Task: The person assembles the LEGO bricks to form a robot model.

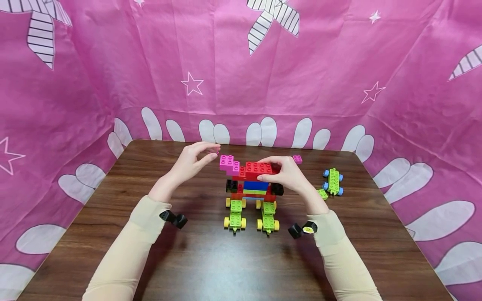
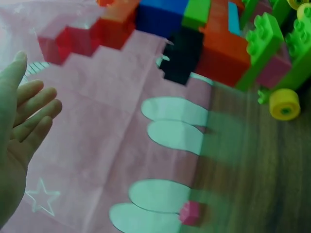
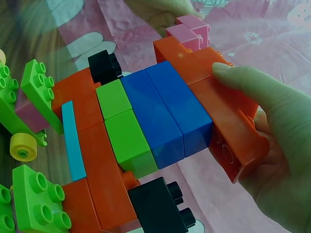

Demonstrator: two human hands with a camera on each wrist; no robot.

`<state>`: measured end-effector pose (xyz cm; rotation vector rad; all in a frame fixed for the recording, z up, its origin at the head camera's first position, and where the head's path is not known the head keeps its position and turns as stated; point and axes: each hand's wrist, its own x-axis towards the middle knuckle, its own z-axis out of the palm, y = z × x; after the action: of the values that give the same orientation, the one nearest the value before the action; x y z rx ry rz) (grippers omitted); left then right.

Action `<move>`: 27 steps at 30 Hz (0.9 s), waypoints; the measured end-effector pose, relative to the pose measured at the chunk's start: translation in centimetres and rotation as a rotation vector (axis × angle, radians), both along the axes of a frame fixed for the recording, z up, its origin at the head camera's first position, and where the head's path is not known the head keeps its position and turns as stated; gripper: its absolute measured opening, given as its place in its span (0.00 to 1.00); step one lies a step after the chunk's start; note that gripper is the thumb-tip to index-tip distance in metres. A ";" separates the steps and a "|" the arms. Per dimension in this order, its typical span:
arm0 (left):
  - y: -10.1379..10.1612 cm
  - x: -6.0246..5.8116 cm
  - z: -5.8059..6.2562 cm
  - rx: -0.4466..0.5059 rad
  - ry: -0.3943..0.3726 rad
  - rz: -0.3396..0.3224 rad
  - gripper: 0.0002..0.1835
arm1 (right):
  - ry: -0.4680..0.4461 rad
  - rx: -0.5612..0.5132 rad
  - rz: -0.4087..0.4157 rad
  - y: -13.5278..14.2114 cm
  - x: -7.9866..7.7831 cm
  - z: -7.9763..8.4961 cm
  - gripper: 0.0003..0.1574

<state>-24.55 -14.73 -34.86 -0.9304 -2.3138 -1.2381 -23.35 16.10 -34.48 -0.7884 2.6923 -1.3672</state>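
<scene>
A toy-brick build (image 1: 256, 185) stands mid-table on two lime-green wheeled bases (image 1: 235, 215) with yellow wheels. Its body stacks red, lime and blue bricks (image 3: 165, 111), with a black brick (image 1: 277, 189) jutting out at each side. My right hand (image 1: 284, 173) grips the red top brick (image 1: 258, 168), its thumb on the near face and fingers behind. Stepped pink bricks (image 1: 227, 162) rise at the build's top left. Beside them, apart, my left hand (image 1: 193, 163) hovers with loosely bent fingers; no brick shows in it in the left wrist view (image 2: 29, 116).
At the right lie a lime-green wheeled base (image 1: 333, 182) with blue wheels and a lime brick (image 1: 322, 194) against it. A pink brick (image 1: 297, 159) sits near the table's back edge. Pink patterned cloth (image 1: 241, 83) hangs behind the wooden table (image 1: 188, 259).
</scene>
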 end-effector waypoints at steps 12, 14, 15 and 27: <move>-1.4 -3.7 -4.9 -0.011 -0.078 0.170 0.18 | -0.020 -0.033 -0.011 0.2 -0.2 -0.5 0.26; -1.5 -4.4 -5.8 -0.021 -0.101 0.183 0.19 | -0.018 -0.031 -0.015 0.2 -0.2 -0.5 0.26; -1.6 -4.7 -6.2 -0.026 -0.110 0.188 0.19 | -0.016 -0.031 -0.016 0.2 -0.1 -0.5 0.26; -2.0 -7.8 -9.4 -0.134 -0.176 0.188 0.24 | 0.019 -0.057 -0.030 0.6 0.1 -0.7 0.23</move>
<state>-32.40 -16.75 -44.29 -0.6489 -2.5802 -1.1398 -23.24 16.70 -35.17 -0.7729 2.7011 -1.4569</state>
